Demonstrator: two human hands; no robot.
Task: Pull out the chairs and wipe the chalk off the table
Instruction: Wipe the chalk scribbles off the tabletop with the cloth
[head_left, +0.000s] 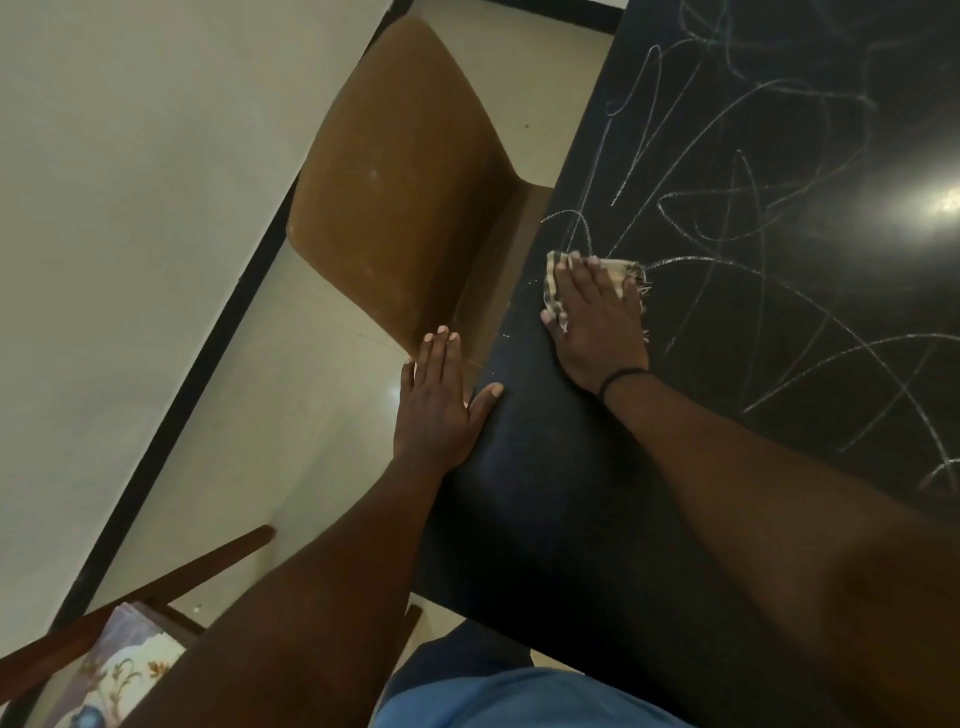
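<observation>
the right hand presses flat on the cloth to scrub chalk; the left hand, fingers straight, braces on the table edge.

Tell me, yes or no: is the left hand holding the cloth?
No. The left hand rests flat on the table edge, while the right hand presses the cloth.

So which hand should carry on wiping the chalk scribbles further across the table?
Right. The right hand already presses the cloth flat beside the chalk scribbles, while the left hand rests on the table edge, holding nothing.
</observation>
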